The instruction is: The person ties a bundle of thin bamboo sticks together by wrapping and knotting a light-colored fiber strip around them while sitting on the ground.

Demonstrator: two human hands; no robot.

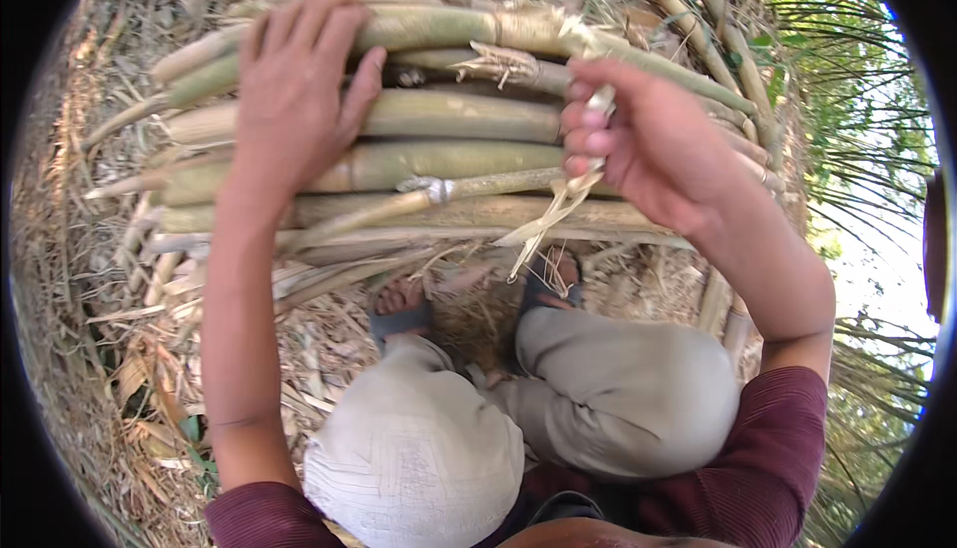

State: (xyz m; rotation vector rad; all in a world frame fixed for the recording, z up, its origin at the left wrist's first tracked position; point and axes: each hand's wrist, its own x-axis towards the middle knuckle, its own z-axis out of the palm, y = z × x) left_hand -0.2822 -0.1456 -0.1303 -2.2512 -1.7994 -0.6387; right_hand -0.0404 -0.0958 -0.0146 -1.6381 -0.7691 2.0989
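A bundle of thick green-tan cane stalks [454, 114] lies crosswise on the ground in front of me. My left hand [297, 90] rests on top of the stalks toward their left end, fingers stretched out and thumb apart. Over the right part of the bundle, my right hand [648, 139] is closed around a pale fibrous strip [560, 211]. The strip's frayed ends dangle below that fist, and pale fibre [588, 38] also shows above it at the upper stalks. A thinner stalk with a whitish joint [437, 189] slants across the front of the bundle.
Dry leaves and husk litter [150, 369] cover the ground around the bundle. More long stalks [688, 20] lie at the upper right. My sandalled feet [402, 311] and bent knees [419, 438] are close to the bundle's near side. Green foliage [857, 100] stands at the right.
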